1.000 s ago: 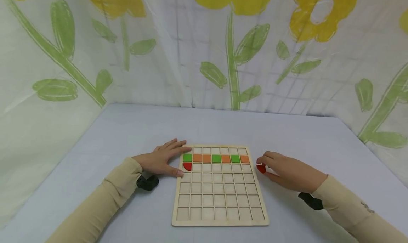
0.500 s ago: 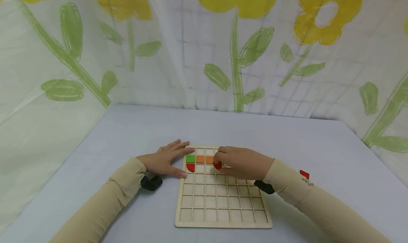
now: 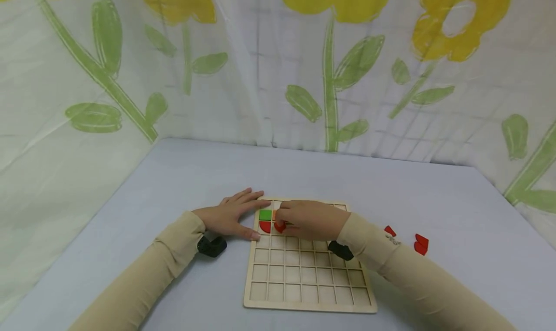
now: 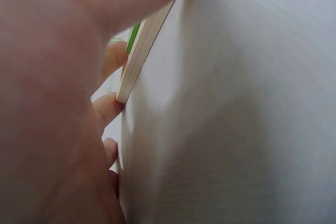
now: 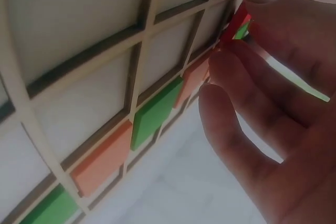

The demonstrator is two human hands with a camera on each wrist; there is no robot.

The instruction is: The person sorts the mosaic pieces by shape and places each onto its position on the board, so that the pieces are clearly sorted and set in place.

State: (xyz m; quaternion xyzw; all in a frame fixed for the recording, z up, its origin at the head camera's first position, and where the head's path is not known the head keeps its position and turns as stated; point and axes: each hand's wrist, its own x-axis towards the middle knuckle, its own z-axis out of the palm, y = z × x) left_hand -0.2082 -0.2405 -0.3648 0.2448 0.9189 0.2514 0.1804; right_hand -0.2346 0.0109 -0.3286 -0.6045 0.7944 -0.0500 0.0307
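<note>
The right hand (image 3: 314, 220) has swung from beyond the board's (image 3: 310, 308) right edge to its far-left part, pinching a red piece (image 3: 278, 228) at the cell right of a red quarter-round (image 3: 265, 227), so that row gets a second red. The held piece's curve seems to face the board's near-left corner, though fingers hide much; no long axis shows. The left hand (image 3: 232, 217), fingers spread, rests on the board's left edge.
</note>
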